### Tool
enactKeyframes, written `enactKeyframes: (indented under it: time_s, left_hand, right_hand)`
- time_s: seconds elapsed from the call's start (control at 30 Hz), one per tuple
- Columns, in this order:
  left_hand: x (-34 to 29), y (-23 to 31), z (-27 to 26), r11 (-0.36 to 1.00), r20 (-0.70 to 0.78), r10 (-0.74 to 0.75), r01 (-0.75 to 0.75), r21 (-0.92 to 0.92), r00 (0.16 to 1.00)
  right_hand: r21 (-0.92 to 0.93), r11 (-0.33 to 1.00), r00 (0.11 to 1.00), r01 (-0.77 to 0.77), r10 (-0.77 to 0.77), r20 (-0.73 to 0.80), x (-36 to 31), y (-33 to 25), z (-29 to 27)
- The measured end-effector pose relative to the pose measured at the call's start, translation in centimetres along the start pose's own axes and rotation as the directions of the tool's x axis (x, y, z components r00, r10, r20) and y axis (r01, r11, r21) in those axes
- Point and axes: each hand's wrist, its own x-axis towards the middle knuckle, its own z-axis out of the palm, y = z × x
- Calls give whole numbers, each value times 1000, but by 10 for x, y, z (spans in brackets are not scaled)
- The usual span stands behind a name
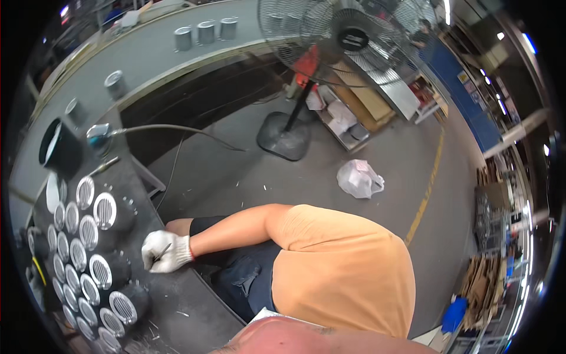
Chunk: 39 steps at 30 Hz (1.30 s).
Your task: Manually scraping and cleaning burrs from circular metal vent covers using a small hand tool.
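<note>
My right hand point(167, 252), in a white knitted glove, is held low over the dark table's point(191, 295) near edge. Its fingers are curled closed around a thin dark thing that I cannot make out. Left of the hand stand several round parts point(105, 211), with silver rims, ribbed tops and dark sides, packed in rows on the table. The nearest of them is a hand's width or so away and is not touched. My left hand is not in view.
A black bin point(56, 144) and a silver-blue tool with a hose point(99, 132) stand at the table's far end. Several metal cylinders point(206, 32) sit on a grey bench. A pedestal fan point(284, 135), plastic bag point(360, 179) and shallow box point(345, 127) are on the floor.
</note>
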Motion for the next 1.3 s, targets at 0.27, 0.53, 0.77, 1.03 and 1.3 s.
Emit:
enactKeyframes:
  time_s: [0.27,0.53,0.77,1.03,1.3]
  left_hand:
    - [-87,185,-16,931,316,-12,125,-342,949]
    - [-144,208,-55,894,386,-252,366,-259,887]
    - [-173,207,-82,867,356,-363,452,-209,861]
    - [-204,212,-88,821,320,-439,519,-236,840]
    - [-224,222,-87,763,312,-495,578,-291,811]
  right_hand:
    - [-27,999,999,-28,27,-39,0,1,7]
    - [-14,1000,998,-22,23,62,2,-5,0]
    - [-16,999,996,46,-44,81,2,-1,0]
    - [421,821,920,-387,314,233,-10,-56,17]
    - [807,563,719,175,-634,286,-29,-180,94]
